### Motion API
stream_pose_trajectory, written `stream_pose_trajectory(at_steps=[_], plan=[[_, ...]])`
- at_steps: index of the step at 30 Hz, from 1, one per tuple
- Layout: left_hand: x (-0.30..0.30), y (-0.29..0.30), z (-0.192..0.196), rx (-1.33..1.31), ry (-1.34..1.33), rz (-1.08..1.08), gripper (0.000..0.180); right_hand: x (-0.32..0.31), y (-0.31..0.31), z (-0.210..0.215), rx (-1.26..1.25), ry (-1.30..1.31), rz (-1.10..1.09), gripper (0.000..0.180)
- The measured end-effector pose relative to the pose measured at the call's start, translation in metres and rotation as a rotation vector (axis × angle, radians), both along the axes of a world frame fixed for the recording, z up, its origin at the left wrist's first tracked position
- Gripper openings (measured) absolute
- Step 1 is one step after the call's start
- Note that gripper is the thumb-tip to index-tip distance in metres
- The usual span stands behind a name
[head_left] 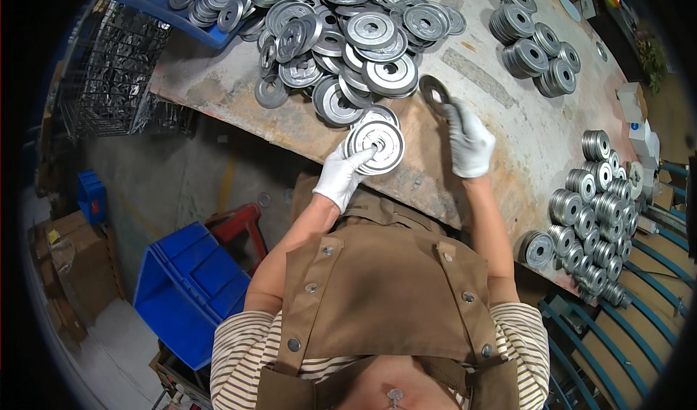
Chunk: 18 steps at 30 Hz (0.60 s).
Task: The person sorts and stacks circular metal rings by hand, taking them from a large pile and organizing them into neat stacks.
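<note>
My left hand (340,176), in a white glove, grips a few round grey metal discs (392,156) at the table's near edge. Its thumb lies over the centre hole of the top disc, and the fingers are hidden underneath. To the right, my gloved right hand (472,143) pinches the edge of a single darker metal disc (433,96), tilted up on its side. Just beyond both hands lies a large loose heap of similar discs (370,31) with holes in their middles, and the discs in my left hand overlap its near end.
A blue bin (163,10) at the far left holds more discs. Stacked discs stand at the far right (524,58) and in rows at the right edge (581,185). Below the table (465,39) on the left sit blue crates (189,294) and a red frame (243,228).
</note>
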<state>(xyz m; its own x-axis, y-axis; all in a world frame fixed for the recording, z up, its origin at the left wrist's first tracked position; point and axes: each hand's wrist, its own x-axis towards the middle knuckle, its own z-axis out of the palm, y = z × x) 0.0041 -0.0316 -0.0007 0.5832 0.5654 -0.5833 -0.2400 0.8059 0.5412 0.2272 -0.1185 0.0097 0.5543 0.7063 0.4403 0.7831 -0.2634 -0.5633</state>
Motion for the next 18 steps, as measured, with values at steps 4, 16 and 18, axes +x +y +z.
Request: stream_pose_trajectory(at_steps=[4,16,18], plan=[[0.001,0.000,0.001,-0.012,0.020,-0.018,0.039,-0.002,-0.018,0.004,0.101,0.743,-0.150,0.021],[0.003,-0.003,-0.001,-0.002,0.029,-0.034,0.039,-0.015,-0.026,-0.001,-0.075,1.237,-0.155,0.033],[0.000,-0.002,0.002,-0.011,0.012,-0.025,0.038,-0.017,-0.027,0.009,0.010,1.280,-0.193,0.032]])
